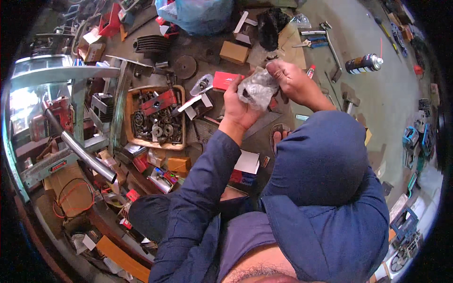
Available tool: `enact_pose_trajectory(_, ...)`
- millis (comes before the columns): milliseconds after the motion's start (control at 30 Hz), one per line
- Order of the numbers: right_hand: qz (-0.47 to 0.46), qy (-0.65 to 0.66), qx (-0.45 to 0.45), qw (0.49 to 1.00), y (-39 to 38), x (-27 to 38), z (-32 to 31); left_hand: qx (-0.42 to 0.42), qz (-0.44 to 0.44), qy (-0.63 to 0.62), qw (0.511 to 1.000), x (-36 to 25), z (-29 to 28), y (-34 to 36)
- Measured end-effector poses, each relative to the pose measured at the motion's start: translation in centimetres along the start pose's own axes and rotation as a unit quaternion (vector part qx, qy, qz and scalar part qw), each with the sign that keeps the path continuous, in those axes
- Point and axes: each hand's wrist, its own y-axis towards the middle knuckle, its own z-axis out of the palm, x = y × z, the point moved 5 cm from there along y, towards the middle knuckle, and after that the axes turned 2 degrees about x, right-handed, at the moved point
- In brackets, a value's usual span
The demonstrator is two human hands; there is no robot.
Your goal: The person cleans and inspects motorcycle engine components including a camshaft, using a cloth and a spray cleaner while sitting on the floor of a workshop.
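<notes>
Hands (pixel 296 84) together around probable bubble wrap (pixel 258 89)

We're seeing uneven light: blown-out glare far left of the parts tray (pixel 155 145), within the metal frame (pixel 71 72), pale sheen on the floor (pixel 377 104) well to its right, and darker tones just above it. Highlights streak the metal tube (pixel 89 159) below-left of the tray and speckle the plastic wrap (pixel 259 88) to its right, costing us some detail there. Focus looks usable around the tray; farther out on both sides we get softness, fisheye bending on the frame, then black vignette.
</notes>
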Motion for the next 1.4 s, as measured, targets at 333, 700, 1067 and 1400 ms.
enact_pose_trajectory(333, -0.296, -0.305, -0.162, 0.891, -1.3, 4.7, 0.2, -0.041, 0.041, 0.074, 0.996, -0.5, 0.1, 0.2)
enact_pose_trajectory(700, -0.330, -0.127, -0.119, 0.928, -1.9, 4.7, 0.6, -0.009, -0.010, 0.064, 0.998, -0.1, -0.5, -0.2)
enact_pose_trajectory(1067, -0.326, -0.108, -0.093, 0.935, -1.3, 4.0, 0.6, 0.066, -0.032, 0.031, 0.997, -0.1, -1.2, 0.0)
enact_pose_trajectory(1400, -0.217, -0.309, -0.055, 0.924, -0.6, -0.6, 3.5, -0.066, 0.005, 0.108, 0.992, 1.1, -4.4, 0.9)
